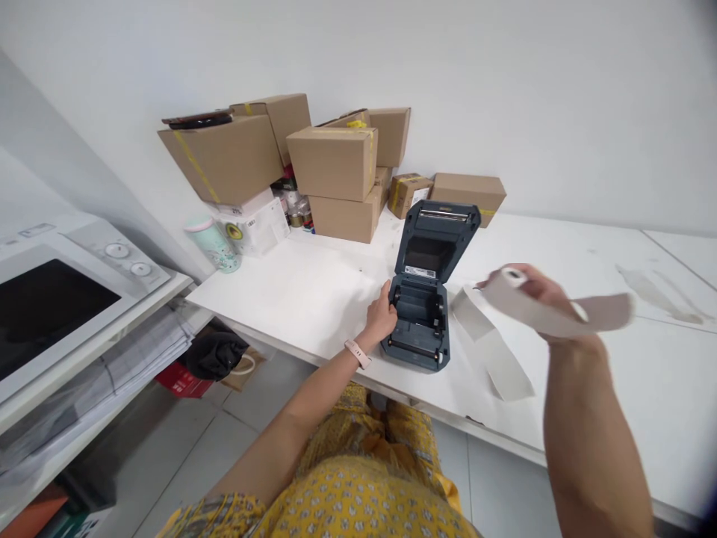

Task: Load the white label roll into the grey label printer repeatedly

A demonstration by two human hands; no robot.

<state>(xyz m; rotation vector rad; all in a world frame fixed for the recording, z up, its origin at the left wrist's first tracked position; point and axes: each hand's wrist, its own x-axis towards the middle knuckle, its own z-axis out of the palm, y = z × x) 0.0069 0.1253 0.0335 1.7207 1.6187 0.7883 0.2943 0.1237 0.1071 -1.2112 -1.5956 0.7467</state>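
Observation:
A dark grey label printer (414,353) stands on the white table with its lid (467,239) raised and its inner bay bare. My left hand (381,317) grips the left side of the printer's base, fingers curled over the edge. To the right of the printer, my right hand (542,290) is raised above the table, closed around a small roll of label paper (507,293). A loose end of paper curls out to the right under that wrist. On the table between the printer and my right arm lies a folded strip of white paper (496,351).
Cardboard boxes (336,164) are stacked against the wall behind the white table (314,299). A mint-green tumbler (216,245) and a white box (258,228) stand at the table's left end. Further left is a white microwave (95,261) on a shelf with papers below.

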